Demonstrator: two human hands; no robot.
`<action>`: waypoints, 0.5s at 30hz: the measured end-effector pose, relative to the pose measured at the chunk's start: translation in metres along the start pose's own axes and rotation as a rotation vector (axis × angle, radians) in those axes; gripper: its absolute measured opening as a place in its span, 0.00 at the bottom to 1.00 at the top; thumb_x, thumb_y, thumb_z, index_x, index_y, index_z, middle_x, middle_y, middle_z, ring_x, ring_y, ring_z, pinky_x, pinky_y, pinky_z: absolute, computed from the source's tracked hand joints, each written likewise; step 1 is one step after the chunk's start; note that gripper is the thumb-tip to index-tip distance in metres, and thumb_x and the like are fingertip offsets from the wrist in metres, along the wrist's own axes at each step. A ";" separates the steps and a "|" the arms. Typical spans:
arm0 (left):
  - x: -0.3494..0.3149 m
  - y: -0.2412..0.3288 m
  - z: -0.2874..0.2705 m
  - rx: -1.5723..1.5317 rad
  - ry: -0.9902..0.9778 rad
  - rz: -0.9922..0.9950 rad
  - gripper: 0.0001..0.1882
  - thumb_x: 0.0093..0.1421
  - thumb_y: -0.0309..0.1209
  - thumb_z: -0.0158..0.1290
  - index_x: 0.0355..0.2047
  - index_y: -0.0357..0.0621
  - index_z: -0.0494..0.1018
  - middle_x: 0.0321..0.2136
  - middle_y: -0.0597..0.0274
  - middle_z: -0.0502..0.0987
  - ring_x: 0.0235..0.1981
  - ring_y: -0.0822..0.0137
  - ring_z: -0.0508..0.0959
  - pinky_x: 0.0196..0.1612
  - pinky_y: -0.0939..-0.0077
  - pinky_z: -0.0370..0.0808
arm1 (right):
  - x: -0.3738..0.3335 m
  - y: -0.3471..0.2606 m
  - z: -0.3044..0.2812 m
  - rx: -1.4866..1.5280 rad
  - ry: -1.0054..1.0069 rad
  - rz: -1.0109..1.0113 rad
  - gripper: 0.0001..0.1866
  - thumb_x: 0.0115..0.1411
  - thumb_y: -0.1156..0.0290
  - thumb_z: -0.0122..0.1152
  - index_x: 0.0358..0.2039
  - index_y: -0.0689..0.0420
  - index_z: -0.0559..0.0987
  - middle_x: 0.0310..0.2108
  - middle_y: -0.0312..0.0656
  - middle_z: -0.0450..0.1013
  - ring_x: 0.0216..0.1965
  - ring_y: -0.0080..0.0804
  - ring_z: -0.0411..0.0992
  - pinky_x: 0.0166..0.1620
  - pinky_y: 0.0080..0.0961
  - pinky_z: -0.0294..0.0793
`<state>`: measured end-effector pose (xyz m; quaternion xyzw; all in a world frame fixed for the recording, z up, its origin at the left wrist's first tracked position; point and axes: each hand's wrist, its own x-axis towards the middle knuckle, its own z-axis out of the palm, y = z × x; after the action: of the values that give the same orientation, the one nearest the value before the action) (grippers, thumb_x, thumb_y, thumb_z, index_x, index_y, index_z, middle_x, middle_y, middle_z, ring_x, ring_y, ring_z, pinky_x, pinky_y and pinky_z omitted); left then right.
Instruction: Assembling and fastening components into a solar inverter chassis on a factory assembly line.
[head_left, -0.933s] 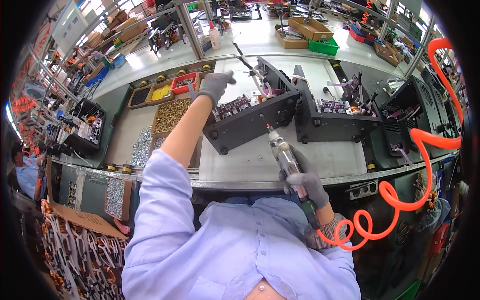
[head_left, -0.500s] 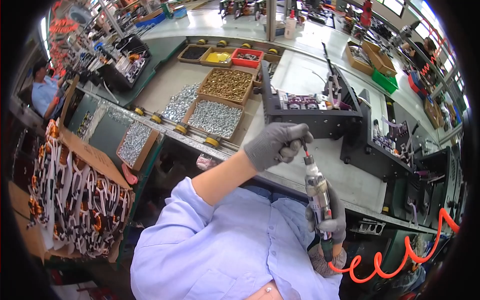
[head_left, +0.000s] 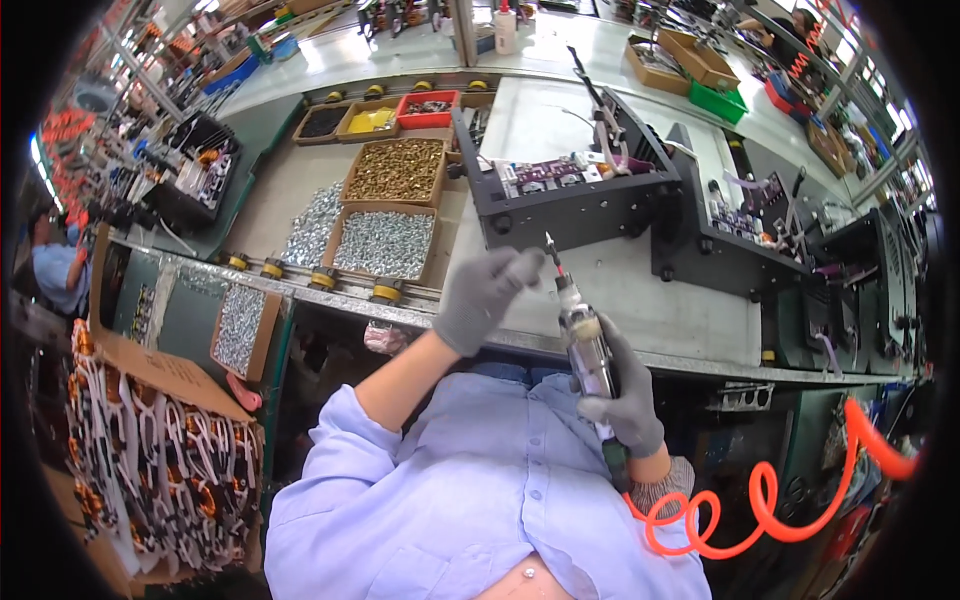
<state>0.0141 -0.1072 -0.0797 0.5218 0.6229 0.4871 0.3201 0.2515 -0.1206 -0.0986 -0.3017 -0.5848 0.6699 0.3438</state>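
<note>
My right hand (head_left: 630, 395), in a grey glove, grips an air screwdriver (head_left: 588, 350) with an orange coiled hose (head_left: 690, 525) at its lower end. The tool points up and slightly left; its bit (head_left: 555, 256) has what looks like a small screw at the tip. Just left of the bit, my left hand (head_left: 482, 300), also gloved in grey, has its fingers curled together, blurred at the tips; what they hold, if anything, is hidden. Beyond both hands stands a black metal casing (head_left: 575, 215) with a circuit board (head_left: 550, 175) inside.
Left of the casing are a carton of silver screws (head_left: 385, 243), a carton of brass-coloured parts (head_left: 395, 172) and a red bin (head_left: 428, 110). A second black casing (head_left: 730, 245) stands to the right. A box of wired parts (head_left: 165, 460) sits at lower left.
My left hand has come away from the screwdriver bit, leaving its tip exposed. The screwdriver in my right hand has risen and tilted left. The whole view has shifted.
</note>
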 end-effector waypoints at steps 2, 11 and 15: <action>0.029 0.015 -0.016 0.159 0.182 0.122 0.22 0.60 0.48 0.52 0.23 0.41 0.76 0.15 0.58 0.70 0.17 0.72 0.70 0.23 0.72 0.68 | 0.010 -0.006 0.003 0.073 0.018 0.045 0.54 0.37 0.68 0.70 0.65 0.64 0.55 0.47 0.42 0.69 0.40 0.24 0.70 0.45 0.22 0.70; 0.135 0.031 -0.017 1.176 0.002 0.220 0.30 0.62 0.58 0.42 0.25 0.47 0.80 0.23 0.52 0.79 0.29 0.53 0.80 0.35 0.61 0.76 | 0.028 -0.004 0.012 0.264 0.005 0.135 0.53 0.37 0.75 0.68 0.66 0.62 0.54 0.36 0.40 0.69 0.33 0.23 0.71 0.36 0.21 0.73; 0.138 0.030 -0.016 1.224 0.007 0.216 0.29 0.63 0.57 0.42 0.24 0.48 0.80 0.22 0.52 0.79 0.29 0.54 0.81 0.34 0.61 0.76 | 0.035 -0.006 0.016 0.315 -0.002 0.144 0.53 0.37 0.75 0.68 0.66 0.64 0.54 0.37 0.40 0.69 0.33 0.23 0.71 0.36 0.21 0.73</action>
<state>-0.0250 0.0201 -0.0312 0.6693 0.7339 0.0729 -0.0904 0.2189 -0.1008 -0.0905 -0.2842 -0.4498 0.7766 0.3374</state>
